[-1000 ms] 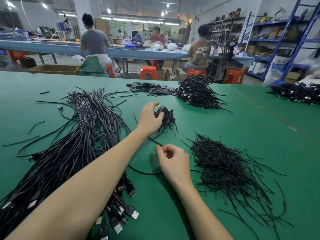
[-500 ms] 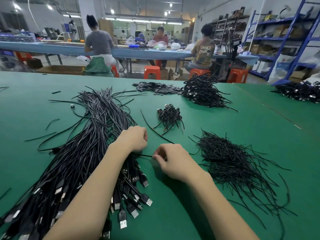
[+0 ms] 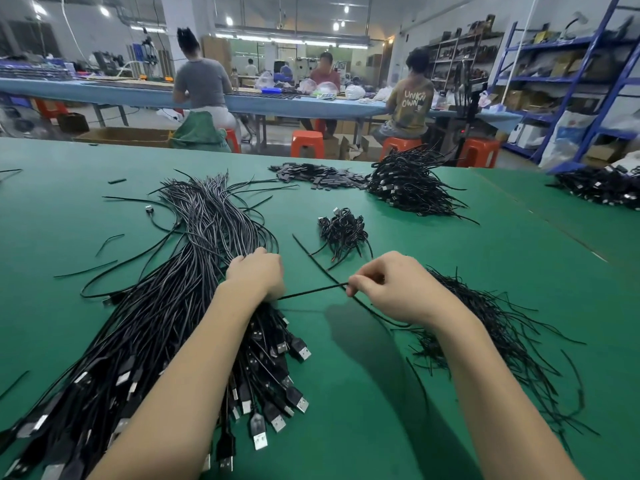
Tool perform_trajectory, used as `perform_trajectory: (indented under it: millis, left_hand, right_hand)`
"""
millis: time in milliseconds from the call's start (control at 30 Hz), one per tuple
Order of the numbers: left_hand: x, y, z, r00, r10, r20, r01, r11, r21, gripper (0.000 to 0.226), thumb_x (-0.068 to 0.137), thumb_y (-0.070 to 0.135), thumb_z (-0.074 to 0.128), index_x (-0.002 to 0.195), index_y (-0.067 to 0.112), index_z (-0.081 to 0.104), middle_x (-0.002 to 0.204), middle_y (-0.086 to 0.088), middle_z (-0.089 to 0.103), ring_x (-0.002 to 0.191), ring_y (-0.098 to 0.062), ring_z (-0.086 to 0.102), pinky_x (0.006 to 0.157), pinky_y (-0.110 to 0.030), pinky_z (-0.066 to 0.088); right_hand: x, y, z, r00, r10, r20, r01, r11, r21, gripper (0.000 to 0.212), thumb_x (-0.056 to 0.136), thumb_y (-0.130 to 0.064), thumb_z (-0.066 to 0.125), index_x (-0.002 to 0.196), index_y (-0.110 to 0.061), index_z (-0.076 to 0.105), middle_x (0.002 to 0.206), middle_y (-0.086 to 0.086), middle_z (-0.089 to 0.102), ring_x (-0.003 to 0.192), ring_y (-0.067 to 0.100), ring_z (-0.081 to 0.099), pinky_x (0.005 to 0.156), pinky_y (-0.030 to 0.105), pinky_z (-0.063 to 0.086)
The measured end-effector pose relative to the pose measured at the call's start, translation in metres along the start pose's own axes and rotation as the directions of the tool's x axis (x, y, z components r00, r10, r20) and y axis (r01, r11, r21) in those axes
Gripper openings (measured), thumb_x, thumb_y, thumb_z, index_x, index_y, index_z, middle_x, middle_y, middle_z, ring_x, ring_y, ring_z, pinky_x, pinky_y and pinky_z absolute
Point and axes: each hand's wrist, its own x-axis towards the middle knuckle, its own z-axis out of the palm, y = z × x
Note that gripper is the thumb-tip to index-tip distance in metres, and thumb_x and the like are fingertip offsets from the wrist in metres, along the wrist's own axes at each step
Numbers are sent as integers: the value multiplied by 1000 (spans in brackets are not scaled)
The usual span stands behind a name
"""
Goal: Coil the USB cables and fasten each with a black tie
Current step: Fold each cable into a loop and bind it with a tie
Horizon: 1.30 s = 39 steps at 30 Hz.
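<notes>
Green-topped counter fills the lower frame. Behind it, across mid-frame, a long blue workbench with three people seated at it, two with backs to camera, on orange plastic stools. Blue steel shelving at upper right, stacked with cardboard boxes. Open cardboard box on the grey floor, left of centre. White pillar at upper left. Ceiling strip lights and spot lamps lit.

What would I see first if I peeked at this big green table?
First, the huge sheaf of long black USB cables fanned across the left of the green felt table, silver plugs nearest you. The left hand rests on it, while the right hand pinches one thin black cable. At right lies a messy heap of black wire ties.
</notes>
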Motion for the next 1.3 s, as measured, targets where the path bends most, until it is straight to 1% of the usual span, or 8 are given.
perform_trajectory:
  millis: [367, 533, 633, 767, 933, 1033, 1167, 1300]
  left_hand:
    - [-5, -4, -9, 994, 18, 107, -27, 996, 85, 22, 88, 8, 46, 99, 25, 53, 122, -3, 41, 95, -24, 52, 92, -40, 43]
    - [-4, 13, -3, 999, 36, 40, -44, 979, 201, 25, 88, 22, 55, 113, 22, 57, 125, -9, 45, 124, -31, 40, 113, -53, 28]
    - [-6, 31, -4, 982, 171, -85, -171, 985, 2, 19, 92, 44, 56, 98, 26, 58, 113, -3, 54, 117, -25, 48, 101, -45, 44]
    - [-16, 58, 4, 954, 276, 120, -229, 925, -303, 50, 71, 79, 63, 86, 31, 61, 88, 13, 64, 83, -6, 61, 83, -32, 53]
    - [-16, 66, 22, 969, 243, 40, -224, 937, -267, 6, 85, 26, 64, 87, 28, 59, 98, 5, 64, 94, -20, 62, 91, -36, 54]
    - [-13, 53, 9, 970, 237, -52, -241, 916, -320, 9, 90, 20, 59, 95, 28, 61, 101, 1, 67, 88, -16, 63, 83, -27, 52]
    - [-16, 39, -18, 954, 248, -170, -296, 675, -675, 3, 89, 28, 70, 90, 30, 69, 92, 9, 72, 78, -9, 67, 65, -20, 51]
    - [-17, 38, -27, 969, 198, -148, -174, 125, -977, 9, 91, 30, 71, 91, 22, 68, 99, -1, 76, 91, -16, 71, 78, -27, 54]
  right_hand:
    - [-2, 53, -35, 856, 314, -411, -181, 926, 332, 29, 103, -28, 55, 84, -23, 77, 39, -12, 33, 37, 7, 27, 41, 16, 24]
    - [-14, 63, -45, 908, 324, -266, -129, 821, 557, 29, 103, -28, 57, 86, -21, 78, 79, 3, 47, 57, 13, 36, 53, 26, 37]
    - [-5, 46, -32, 935, 274, -226, -100, 814, 573, 28, 104, -27, 55, 88, -18, 77, 80, -4, 56, 53, 7, 40, 48, 19, 39]
    - [0, 35, -25, 962, 219, -167, -79, 801, 594, 29, 104, -27, 55, 86, -19, 77, 73, -12, 62, 49, 6, 41, 49, 19, 40]
    - [-3, 34, -26, 967, 221, -125, -108, 804, 585, 22, 104, -25, 54, 96, -19, 73, 79, -9, 68, 52, 10, 48, 54, 26, 48]
    - [-4, 40, -33, 923, 294, -250, -241, 945, 220, 31, 98, -18, 51, 128, -23, 58, 103, -2, 73, 77, 17, 66, 77, 38, 57]
    - [-4, 36, -33, 964, 182, -195, -228, 941, -250, 71, 93, -22, 56, 157, -30, 28, 162, -2, 32, 146, 21, 35, 114, 49, 37]
    - [1, 30, -14, 987, 161, -5, -158, 965, -210, 42, 94, -46, 64, 135, -39, 57, 132, -13, 64, 126, 13, 57, 111, 45, 44]
